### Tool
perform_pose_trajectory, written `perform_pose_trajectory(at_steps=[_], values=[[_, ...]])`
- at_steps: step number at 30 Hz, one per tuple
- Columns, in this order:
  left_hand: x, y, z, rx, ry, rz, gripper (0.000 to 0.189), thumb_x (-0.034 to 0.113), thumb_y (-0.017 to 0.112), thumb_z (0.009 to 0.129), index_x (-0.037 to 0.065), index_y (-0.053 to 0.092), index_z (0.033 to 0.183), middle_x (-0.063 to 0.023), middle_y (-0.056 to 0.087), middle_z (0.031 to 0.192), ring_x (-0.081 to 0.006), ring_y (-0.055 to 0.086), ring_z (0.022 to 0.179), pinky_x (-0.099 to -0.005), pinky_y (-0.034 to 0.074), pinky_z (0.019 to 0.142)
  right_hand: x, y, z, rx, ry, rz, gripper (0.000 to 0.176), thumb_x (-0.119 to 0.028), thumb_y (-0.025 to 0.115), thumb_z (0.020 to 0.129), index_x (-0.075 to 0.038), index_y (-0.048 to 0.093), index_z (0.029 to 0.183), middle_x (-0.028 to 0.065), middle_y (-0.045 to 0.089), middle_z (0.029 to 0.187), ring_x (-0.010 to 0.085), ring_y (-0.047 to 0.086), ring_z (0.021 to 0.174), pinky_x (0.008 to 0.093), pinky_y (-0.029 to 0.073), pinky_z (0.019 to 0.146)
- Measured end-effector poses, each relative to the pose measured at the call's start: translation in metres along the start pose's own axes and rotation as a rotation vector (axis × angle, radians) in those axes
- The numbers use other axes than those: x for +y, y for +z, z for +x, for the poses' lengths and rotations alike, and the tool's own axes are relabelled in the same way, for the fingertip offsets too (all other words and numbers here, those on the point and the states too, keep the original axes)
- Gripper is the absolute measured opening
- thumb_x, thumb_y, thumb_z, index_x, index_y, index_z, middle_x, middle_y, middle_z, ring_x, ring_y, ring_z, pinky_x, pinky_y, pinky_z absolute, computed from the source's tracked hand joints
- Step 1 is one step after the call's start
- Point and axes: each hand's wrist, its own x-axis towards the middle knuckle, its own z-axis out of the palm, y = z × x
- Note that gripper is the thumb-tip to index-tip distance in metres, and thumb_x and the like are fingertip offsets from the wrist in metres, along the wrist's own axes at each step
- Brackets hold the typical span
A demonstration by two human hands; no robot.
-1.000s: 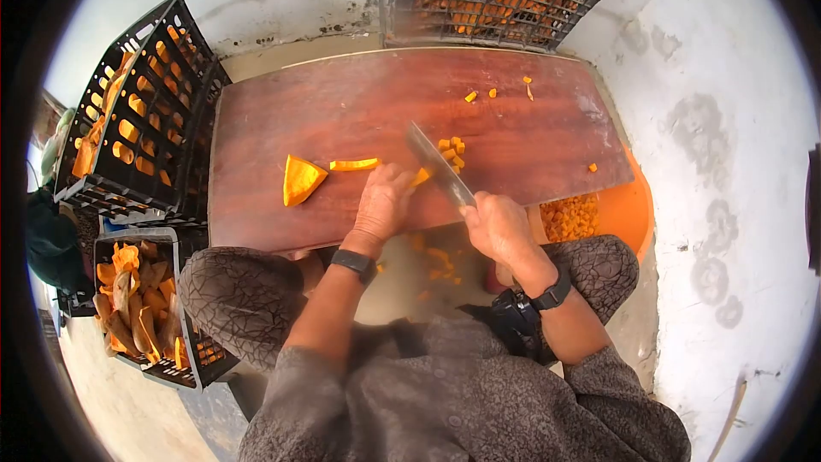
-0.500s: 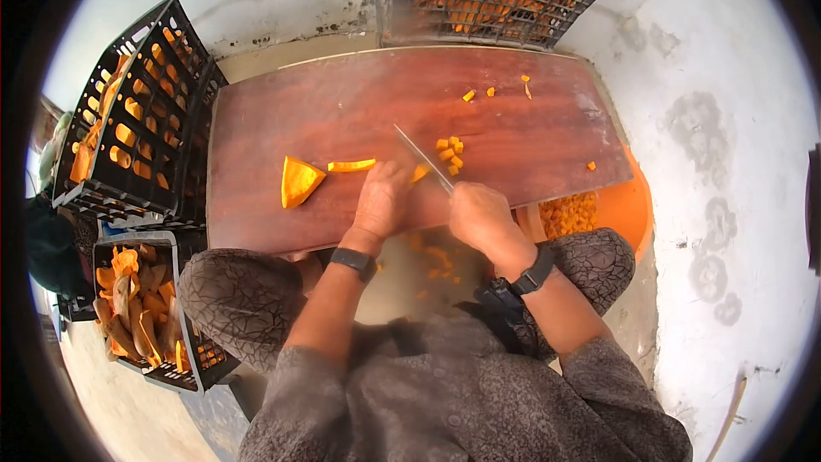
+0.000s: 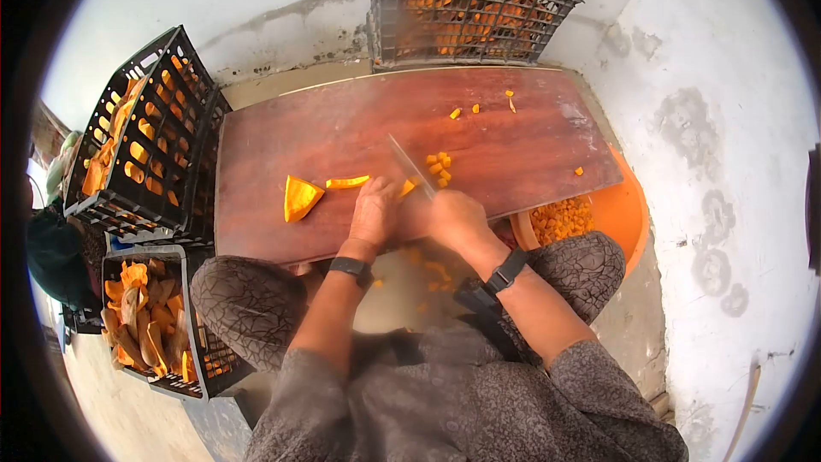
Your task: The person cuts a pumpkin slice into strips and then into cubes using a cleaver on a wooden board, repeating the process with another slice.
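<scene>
My right hand [image 3: 456, 221] is closed round the handle of a knife [image 3: 408, 160], its blade pointing up and left over the reddish-brown board. The fingers of my left hand [image 3: 375, 210] are bent round a pumpkin strip [image 3: 408, 187], whose orange end shows beside the blade. Small pumpkin cubes [image 3: 440, 164] lie just right of the knife. A longer pumpkin slice [image 3: 347, 182] rests above my left hand, and a thick pumpkin wedge [image 3: 301, 198] lies further left.
The board [image 3: 282, 137] spans my knees. An orange basin [image 3: 629, 214] of pumpkin cubes stands under its right edge. Black crates of pumpkin stand at the back [image 3: 475, 21] and left [image 3: 158, 133]. A lower-left crate [image 3: 190, 308] holds peelings. A white wall [image 3: 735, 162] rises at right.
The whole view has shifted slightly, with the board now lower in it. The knife is nearer my left hand, close to the strip's end. Both hands keep their holds.
</scene>
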Motion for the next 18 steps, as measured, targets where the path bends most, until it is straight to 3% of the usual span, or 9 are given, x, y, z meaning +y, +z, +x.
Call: perform_pose_trajectory(at_steps=[7,9,12,18], values=[[0.004,-0.005,0.0,-0.086,-0.062,-0.043,0.025,0.003,0.063,0.08,0.003,0.067,0.104,-0.0154,0.061,0.097,-0.0362,0.057,0.093,-0.0424,0.049,0.082,0.022,0.005,0.004,0.075,0.044,0.155,0.016,-0.014,0.056,0.083,-0.004,0.067,0.085,0.0198,0.067,0.089,0.0396,0.064,0.088,0.0484,0.05,0.077],[0.006,-0.005,0.0,-0.013,-0.022,-0.117,0.023,0.003,0.063,0.08,0.003,0.067,0.103,-0.0156,0.061,0.097,-0.0359,0.057,0.093,-0.0425,0.049,0.083,0.026,-0.006,-0.001,0.068,0.03,0.202,0.031,-0.025,0.054,0.087,0.003,0.066,0.091,0.0299,0.064,0.09,0.0474,0.06,0.091,0.0507,0.048,0.079],[0.007,-0.001,0.003,-0.033,-0.069,-0.13,0.02,0.003,0.063,0.081,0.002,0.067,0.101,-0.0158,0.06,0.096,-0.0355,0.057,0.093,-0.0424,0.049,0.084,0.026,-0.017,-0.005,0.129,0.006,0.202,0.031,-0.024,0.054,0.088,0.005,0.064,0.088,0.0302,0.063,0.086,0.0475,0.06,0.087,0.0521,0.048,0.077],[0.006,0.002,0.005,-0.029,-0.032,-0.107,0.018,0.003,0.062,0.082,0.002,0.066,0.1,-0.0159,0.06,0.096,-0.0354,0.057,0.093,-0.042,0.049,0.082,0.018,-0.033,-0.021,0.053,-0.051,0.092,0.025,-0.02,0.057,0.087,0.005,0.063,0.084,0.0299,0.063,0.081,0.047,0.061,0.082,0.0524,0.047,0.075]])
